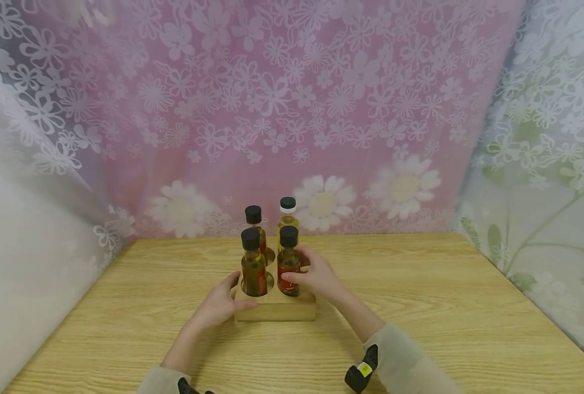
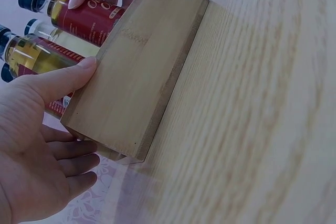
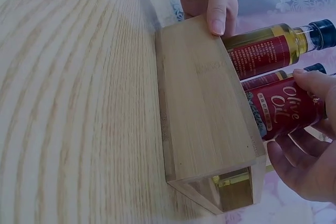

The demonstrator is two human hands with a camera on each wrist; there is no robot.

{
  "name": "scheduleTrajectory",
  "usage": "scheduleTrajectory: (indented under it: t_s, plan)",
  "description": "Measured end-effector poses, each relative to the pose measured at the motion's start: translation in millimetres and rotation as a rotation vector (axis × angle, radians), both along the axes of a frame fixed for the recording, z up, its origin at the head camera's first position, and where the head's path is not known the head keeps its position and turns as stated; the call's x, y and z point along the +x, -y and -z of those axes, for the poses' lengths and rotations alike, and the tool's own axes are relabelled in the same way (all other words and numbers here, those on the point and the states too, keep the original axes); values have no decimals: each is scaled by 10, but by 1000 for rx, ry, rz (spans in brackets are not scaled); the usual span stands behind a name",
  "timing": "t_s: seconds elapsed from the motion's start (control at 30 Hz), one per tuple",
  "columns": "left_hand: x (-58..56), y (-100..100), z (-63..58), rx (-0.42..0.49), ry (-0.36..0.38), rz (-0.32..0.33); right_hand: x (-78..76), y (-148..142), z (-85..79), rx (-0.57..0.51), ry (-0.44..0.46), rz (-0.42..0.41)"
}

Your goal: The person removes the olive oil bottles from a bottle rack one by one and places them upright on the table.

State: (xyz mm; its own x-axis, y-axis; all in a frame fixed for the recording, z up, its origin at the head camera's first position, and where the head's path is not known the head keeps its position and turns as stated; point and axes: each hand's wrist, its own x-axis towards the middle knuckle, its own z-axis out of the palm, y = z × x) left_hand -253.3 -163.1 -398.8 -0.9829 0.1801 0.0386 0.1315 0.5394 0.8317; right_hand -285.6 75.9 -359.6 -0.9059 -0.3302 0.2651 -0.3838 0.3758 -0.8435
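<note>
A wooden bottle rack (image 1: 275, 312) stands on the table with several oil bottles upright in its round holes. My left hand (image 1: 218, 306) holds the rack's left end, with the thumb on the top front edge and the fingers along the side. In the front right hole is a dark-capped olive oil bottle (image 3: 283, 107) with a red label. My right hand (image 1: 319, 276) grips this bottle between thumb and fingers. Beside it, at the front left, sits another black-capped bottle (image 1: 254, 271). Behind them are a black-capped bottle (image 1: 253, 215) and a yellow oil bottle (image 1: 288, 219) with a white-ringed cap.
The rack rests on a light wood-grain table (image 1: 420, 295). A pink floral curtain (image 1: 292, 109) hangs behind the table's back edge. Pale curtains flank it, one on the left (image 1: 31, 230) and one on the right (image 1: 548, 164).
</note>
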Motion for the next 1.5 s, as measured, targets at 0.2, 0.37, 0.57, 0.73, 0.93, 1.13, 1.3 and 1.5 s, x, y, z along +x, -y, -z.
scheduleTrajectory:
  t_s: [0.2, 0.37, 0.57, 0.73, 0.93, 1.13, 1.3, 1.5]
  plan:
    - [-16, -8, -21, -8, -5, -13, 19, -4, -57, -28, -8, 67]
    - [-24, -13, -26, -13, 2, -19, 36, -68, -218, -52, 32, 125]
    - [-42, -12, -32, -13, 5, -12, -14, -256, -438, -133, -6, 69]
    - [-60, -10, -39, -17, -16, -5, -83, -461, -548, -202, -50, 85]
    - [-36, -16, -28, -5, 0, -2, -164, -820, -516, -175, -19, 181]
    - [-29, -10, -16, -1, 6, -8, -250, -1241, -413, -103, -21, 279]
    - [-33, -1, -26, 0, 12, -14, -293, -1520, -334, -70, 11, 364]
    - [-13, -8, -13, -2, 13, -15, -355, -1772, -193, -79, 41, 468]
